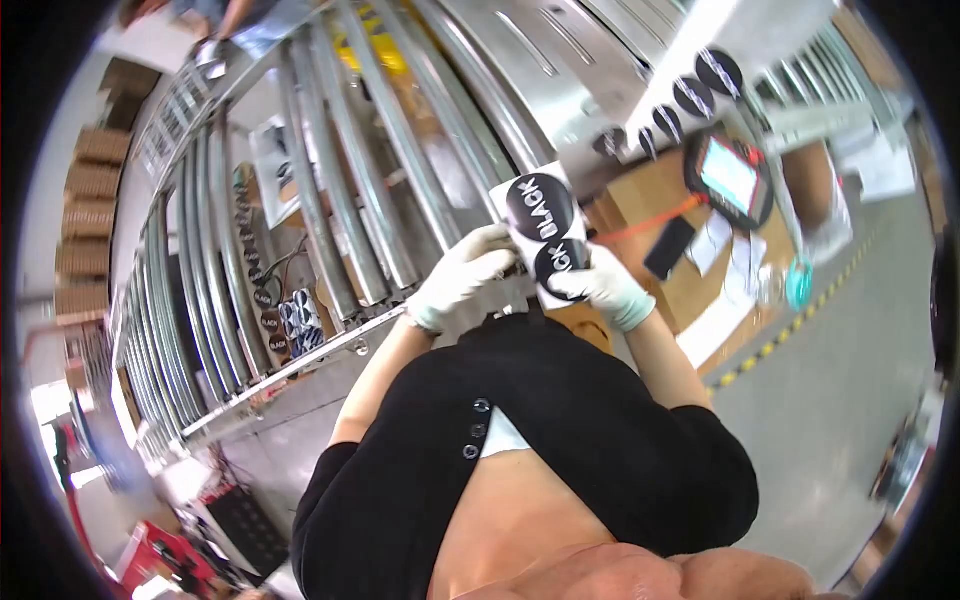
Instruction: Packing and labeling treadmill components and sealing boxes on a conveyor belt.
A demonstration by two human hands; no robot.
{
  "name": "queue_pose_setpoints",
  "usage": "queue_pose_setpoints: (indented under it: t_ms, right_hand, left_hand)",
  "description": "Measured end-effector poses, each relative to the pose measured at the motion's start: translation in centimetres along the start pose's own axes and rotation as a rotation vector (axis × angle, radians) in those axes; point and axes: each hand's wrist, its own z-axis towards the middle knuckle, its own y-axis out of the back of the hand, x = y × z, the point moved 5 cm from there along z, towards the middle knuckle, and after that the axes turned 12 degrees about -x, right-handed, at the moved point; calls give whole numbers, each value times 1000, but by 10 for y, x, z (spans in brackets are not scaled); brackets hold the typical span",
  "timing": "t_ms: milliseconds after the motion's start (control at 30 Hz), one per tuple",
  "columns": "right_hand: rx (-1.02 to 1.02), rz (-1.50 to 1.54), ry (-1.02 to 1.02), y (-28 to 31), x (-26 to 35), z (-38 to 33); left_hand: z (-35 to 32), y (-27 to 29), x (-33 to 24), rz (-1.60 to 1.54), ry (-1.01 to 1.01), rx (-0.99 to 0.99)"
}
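Observation:
A white strip with round black stickers (541, 206) is held up in front of my chest. My right hand (605, 287), in a white glove, grips its lower right edge, with the thumb lying over the lower sticker. My left hand (467, 274), also gloved in white, has its fingers curled together at the strip's left edge. Those fingertips seem to pinch the edge, though they are partly hidden. Beyond the strip lie the metal rollers of a conveyor (440, 185) and a steel plate (560, 75).
On a cardboard surface to the right lie a handheld device with a lit screen (730, 175), a black phone (670, 248) and a bottle with a teal cap (798, 283). Cardboard boxes (95, 220) are stacked far left. Another person's arm (235, 18) shows at the upper left.

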Motion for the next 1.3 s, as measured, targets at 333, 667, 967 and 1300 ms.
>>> queue_pose_setpoints:
  t_ms: [333,667,967,1300]
  right_hand:
    - [-229,-904,1149,-187,108,17]
    - [112,-1193,1507,-312,52,5]
    - [281,-726,929,-347,31,30]
    - [332,-482,450,-292,32,38]
  left_hand:
    - [-93,100,-69,521,-591,-704]
    - [-173,162,-12,-56,-551,-883]
    - [-214,204,-24,59,-906,-811]
    - [-193,188,-47,-274,-429,-670]
